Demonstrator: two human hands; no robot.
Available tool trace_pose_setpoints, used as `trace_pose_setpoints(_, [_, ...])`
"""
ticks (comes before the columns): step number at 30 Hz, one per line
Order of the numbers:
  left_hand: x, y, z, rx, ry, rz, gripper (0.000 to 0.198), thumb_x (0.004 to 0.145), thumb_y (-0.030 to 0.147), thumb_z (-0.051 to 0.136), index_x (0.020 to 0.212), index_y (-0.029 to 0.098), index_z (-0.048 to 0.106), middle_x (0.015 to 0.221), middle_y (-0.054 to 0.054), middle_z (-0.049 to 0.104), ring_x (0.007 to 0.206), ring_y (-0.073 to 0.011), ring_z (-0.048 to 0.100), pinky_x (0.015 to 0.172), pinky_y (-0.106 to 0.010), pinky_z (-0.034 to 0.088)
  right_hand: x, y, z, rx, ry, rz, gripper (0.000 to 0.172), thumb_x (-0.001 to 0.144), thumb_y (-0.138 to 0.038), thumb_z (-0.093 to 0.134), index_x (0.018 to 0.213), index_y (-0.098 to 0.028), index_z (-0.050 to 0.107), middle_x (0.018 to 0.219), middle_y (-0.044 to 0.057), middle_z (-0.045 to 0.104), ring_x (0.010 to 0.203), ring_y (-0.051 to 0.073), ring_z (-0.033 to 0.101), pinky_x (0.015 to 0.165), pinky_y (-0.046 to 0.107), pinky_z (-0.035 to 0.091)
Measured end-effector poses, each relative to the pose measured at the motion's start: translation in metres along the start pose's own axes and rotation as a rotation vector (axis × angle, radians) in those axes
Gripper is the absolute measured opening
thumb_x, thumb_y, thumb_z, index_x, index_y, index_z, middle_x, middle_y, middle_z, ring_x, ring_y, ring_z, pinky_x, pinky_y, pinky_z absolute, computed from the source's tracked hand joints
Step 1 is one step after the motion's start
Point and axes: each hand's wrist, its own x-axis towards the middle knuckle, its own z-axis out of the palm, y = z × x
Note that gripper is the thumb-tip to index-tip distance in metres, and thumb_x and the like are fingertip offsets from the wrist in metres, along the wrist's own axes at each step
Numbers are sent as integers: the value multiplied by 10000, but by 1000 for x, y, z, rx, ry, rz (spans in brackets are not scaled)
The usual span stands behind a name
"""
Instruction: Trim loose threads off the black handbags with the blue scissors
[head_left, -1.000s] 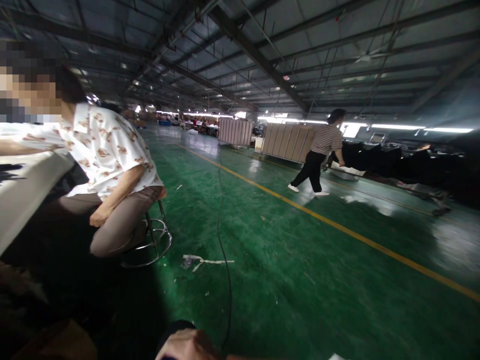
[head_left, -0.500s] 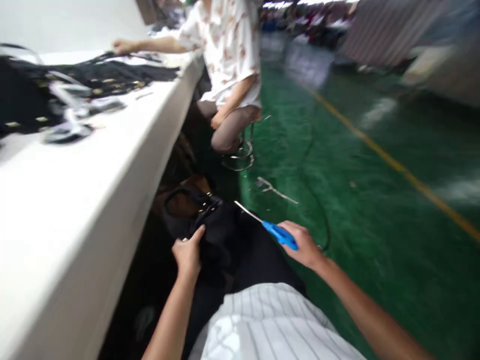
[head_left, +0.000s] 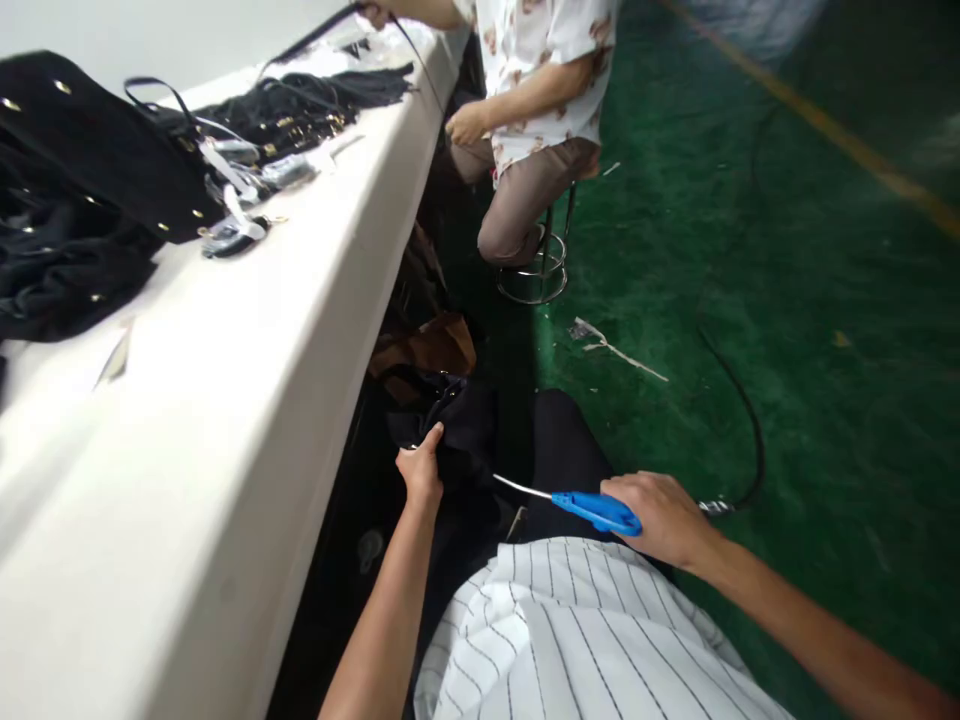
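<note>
My left hand (head_left: 422, 468) is closed on a black fabric bag (head_left: 471, 425) with small gold-coloured fittings, low beside the table and over my lap. Its thumb lies on top; the other fingers are partly hidden. In my right hand (head_left: 664, 515) is a blue air blow gun (head_left: 596, 512) with a long thin metal nozzle. The nozzle points left, its tip close to the bag's right side; whether they touch I cannot tell. A black hose (head_left: 759, 440) with a silver spring fitting runs from behind my right hand onto the floor.
Along the left runs a long white table (head_left: 247, 400) bearing black bags (head_left: 112, 150) with gold studs and wrapped straps (head_left: 240, 215). Another person (head_left: 544, 130) sits on a metal stool (head_left: 544, 280) ahead, holding a black strap. Brown material (head_left: 431, 345) lies under the table; a scrap (head_left: 622, 350) is on the green floor.
The blow gun has swung to point more level and its tip is lower, beside the bag. The bag is bunched lower and further from my right leg. My view has tilted down.
</note>
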Motion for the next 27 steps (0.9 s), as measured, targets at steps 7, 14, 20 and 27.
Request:
trace_pose_setpoints(7, [0, -4, -7, -34, -66, 36, 454, 620, 200, 901, 1034, 126, 729, 1066, -104, 750, 960, -254, 729, 982, -436, 578, -1, 16, 2, -34, -4, 14, 154, 887, -220, 666, 752, -235, 594, 742, -33, 653, 730, 218, 644, 600, 309, 265])
trace_pose_setpoints(14, [-7, 11, -24, -114, -254, -334, 322, 750, 165, 790, 1055, 85, 722, 950, -137, 769, 806, -260, 754, 835, -396, 642, 5, 27, -5, -24, 54, 63, 134, 880, -242, 630, 753, -233, 585, 726, -22, 648, 688, 219, 631, 596, 306, 262])
trace_pose_setpoints(20, [2, 18, -48, -151, -281, -552, 315, 844, 160, 691, 1149, 77, 684, 886, -138, 773, 781, -240, 760, 798, -332, 647, -1, 33, -12, 80, 150, 57, 160, 871, -286, 596, 728, -231, 550, 688, -30, 618, 652, 200, 603, 598, 302, 281])
trace_pose_setpoints(27, [6, 22, -60, -70, -238, -500, 273, 814, 245, 739, 1040, 95, 712, 854, -139, 768, 802, -264, 757, 801, -360, 643, 5, 41, 4, 106, 158, 64, 144, 872, -286, 557, 734, -243, 548, 701, -11, 628, 673, 228, 622, 605, 315, 359])
